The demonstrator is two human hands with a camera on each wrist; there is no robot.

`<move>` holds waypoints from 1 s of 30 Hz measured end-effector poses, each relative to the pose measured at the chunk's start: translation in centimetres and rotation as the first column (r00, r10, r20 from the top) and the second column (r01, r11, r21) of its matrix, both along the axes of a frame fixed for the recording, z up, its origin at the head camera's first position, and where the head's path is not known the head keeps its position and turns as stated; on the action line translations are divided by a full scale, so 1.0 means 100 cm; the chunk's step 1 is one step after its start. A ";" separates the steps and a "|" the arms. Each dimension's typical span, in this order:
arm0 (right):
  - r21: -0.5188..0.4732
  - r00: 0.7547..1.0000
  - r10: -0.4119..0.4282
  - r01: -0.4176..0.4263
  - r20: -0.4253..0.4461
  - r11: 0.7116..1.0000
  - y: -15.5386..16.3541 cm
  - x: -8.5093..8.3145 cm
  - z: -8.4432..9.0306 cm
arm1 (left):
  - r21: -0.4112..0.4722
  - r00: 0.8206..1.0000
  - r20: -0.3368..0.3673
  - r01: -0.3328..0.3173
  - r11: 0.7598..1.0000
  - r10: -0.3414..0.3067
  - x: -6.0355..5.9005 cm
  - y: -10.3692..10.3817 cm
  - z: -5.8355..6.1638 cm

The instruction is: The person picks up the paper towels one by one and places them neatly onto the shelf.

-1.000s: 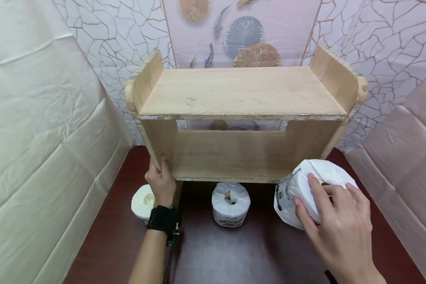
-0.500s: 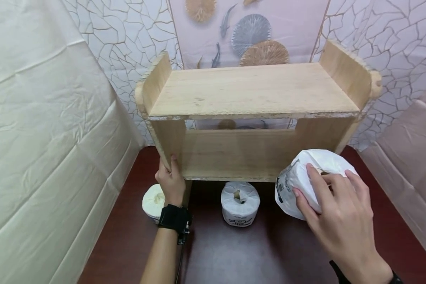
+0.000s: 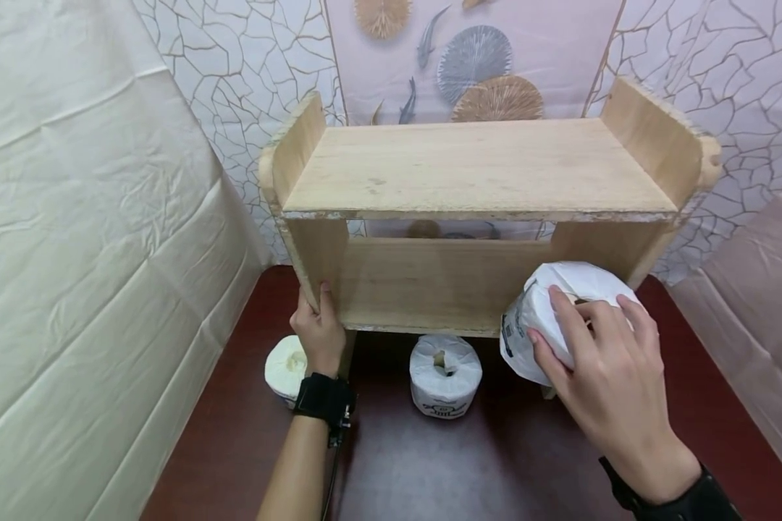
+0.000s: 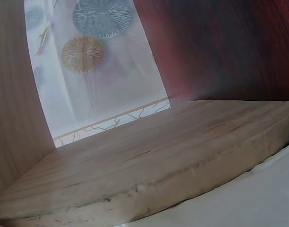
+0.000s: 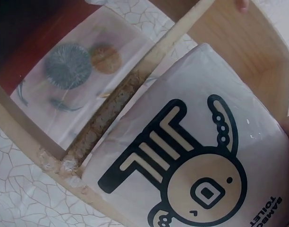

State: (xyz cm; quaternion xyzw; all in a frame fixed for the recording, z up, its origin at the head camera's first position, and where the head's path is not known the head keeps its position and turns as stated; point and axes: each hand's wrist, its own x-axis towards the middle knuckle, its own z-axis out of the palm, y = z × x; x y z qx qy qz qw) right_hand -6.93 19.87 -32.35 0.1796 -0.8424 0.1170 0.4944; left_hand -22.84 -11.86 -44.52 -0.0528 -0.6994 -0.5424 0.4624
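Observation:
My left hand [image 3: 321, 329] grips the lower left side panel of a two-tier wooden shelf [image 3: 476, 166]. The left wrist view has the wooden panel [image 4: 144, 165] close up, with that hand out of sight. At the right, my right hand [image 3: 609, 362] holds a white paper-wrapped toilet roll [image 3: 528, 333] from above, fingers spread over its end around the core hole. The roll is tilted and overlaps the right front of the lower board. Its printed cartoon side faces the right wrist camera, where the wrapped roll [image 5: 149, 118] fills much of the view.
A second wrapped toilet roll [image 3: 446, 391] stands on the dark red table [image 3: 417, 470] below the lower board. Another roll [image 3: 283, 365] stands left of the shelf, partly behind my left wrist. Draped cloth [image 3: 137, 253] walls the left side; a patterned cloth [image 3: 247, 94] hangs behind.
My right hand has raised the toilet roll and brought it leftward, nearer the lower board's right end. My left hand keeps its grip on the panel. The head view has shifted slightly.

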 end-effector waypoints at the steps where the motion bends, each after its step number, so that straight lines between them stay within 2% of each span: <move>1: 0.004 1.000 -0.001 0.001 0.007 1.000 0.000 -0.002 0.001 | 0.001 1.000 0.002 -0.006 1.000 0.006 0.000 0.000 0.000; 6: 0.027 1.000 -0.002 0.002 0.015 1.000 0.001 -0.012 0.004 | 0.001 1.000 0.004 -0.022 1.000 0.022 -0.001 0.002 -0.001; 13: 0.068 1.000 0.019 -0.020 0.017 0.997 0.002 -0.028 0.007 | -0.030 0.999 -0.033 -0.026 0.999 0.025 -0.002 0.001 -0.003; 19: 0.104 0.999 0.023 -0.026 0.037 0.994 0.005 -0.039 0.006 | -0.046 0.999 -0.040 -0.009 0.999 0.007 0.000 -0.002 -0.004; 30: 0.151 0.999 0.006 -0.012 0.044 0.988 0.013 -0.059 0.014 | -0.042 1.000 -0.030 -0.008 0.999 0.006 -0.001 -0.001 -0.004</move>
